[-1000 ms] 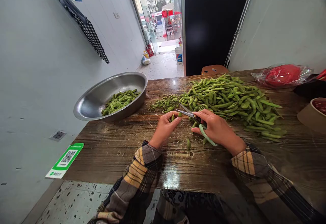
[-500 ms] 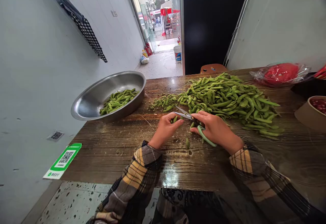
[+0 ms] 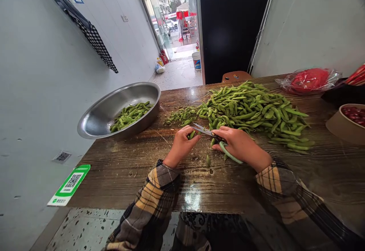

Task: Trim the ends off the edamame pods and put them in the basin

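Green pods (image 3: pixel 191 134) pinched in the left hand (image 3: pixel 181 145) — between the near and far edges of the table (image 3: pixel 122 175) — lie beside the scissors (image 3: pixel 206 131), grasped in the right hand (image 3: pixel 239 142), long axis pointing leftward.

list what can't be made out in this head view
Head view:
- Pale-green-handled metal scissors: grip partly hidden by the right hand.
- Held plump green pods: number hidden by the left hand.
- Round tan bowl: right side cut by frame edge.
- Green rectangular tabletop sign: print too small.
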Available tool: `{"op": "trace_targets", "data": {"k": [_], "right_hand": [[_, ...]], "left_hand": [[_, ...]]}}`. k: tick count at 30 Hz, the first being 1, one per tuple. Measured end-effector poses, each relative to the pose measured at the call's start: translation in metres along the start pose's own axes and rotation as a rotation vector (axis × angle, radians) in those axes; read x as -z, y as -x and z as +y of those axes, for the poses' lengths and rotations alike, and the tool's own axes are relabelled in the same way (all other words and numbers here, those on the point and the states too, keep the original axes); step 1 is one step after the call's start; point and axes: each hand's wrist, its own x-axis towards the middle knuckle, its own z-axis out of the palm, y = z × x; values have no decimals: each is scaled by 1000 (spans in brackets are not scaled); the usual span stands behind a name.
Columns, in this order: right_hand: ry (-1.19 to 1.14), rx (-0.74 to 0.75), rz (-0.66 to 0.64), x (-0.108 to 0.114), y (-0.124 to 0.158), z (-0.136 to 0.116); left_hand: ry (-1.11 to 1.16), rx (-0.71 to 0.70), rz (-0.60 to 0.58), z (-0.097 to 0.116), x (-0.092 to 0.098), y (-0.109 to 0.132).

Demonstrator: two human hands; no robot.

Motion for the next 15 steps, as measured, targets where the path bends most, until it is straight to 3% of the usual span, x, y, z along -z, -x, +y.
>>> {"op": "trace_targets", "data": {"k": [5,8,12,15], "right_hand": [[5,-2,-23,1,-1,-1],[-12,10,-31,-1,-1,1],[-29,-19,67,-4,-1,3],[-21,-61,132,-6,-1,2]], "left_hand": [[-36,-13,3,2,0,-1],[32,63,45,1,1,0],[486,285,66,0,2,1],[821,369,79,1,3,1]]}}
